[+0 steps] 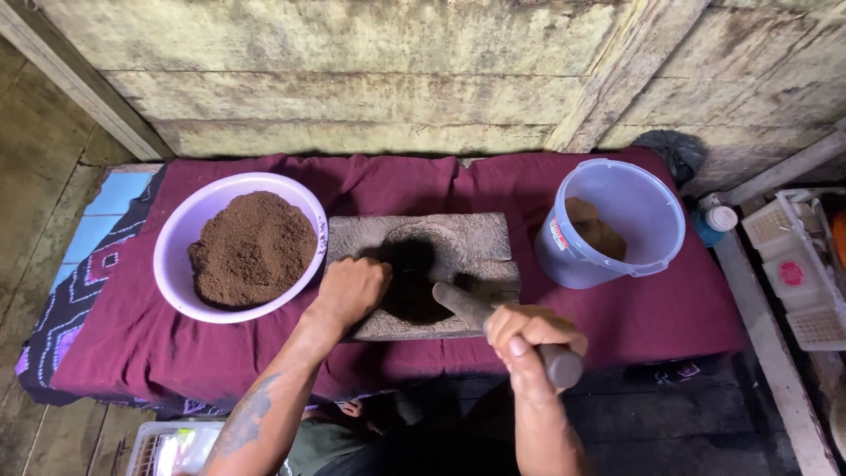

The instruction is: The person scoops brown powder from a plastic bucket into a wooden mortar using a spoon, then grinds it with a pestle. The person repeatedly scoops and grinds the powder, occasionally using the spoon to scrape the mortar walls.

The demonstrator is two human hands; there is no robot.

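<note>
Firmly, the right hand [529,339] grips the pestle [493,322], its tip in the stone mortar [423,273] mid-tabletop; the left hand [352,286], curled, braces the mortar's edge. A careless stroke might catch those fingers. Left, a bowl [181,234] holds brown powder [254,249]; right, a bucket [617,225] holds less.

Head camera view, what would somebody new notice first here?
Probably the stone mortar block in the middle of the maroon cloth, with the left hand resting on its edge and the right hand gripping a pestle that points into the dark hollow. Next, the pale bowl heaped with brown powder at the left, and the translucent bucket at the right.
</note>
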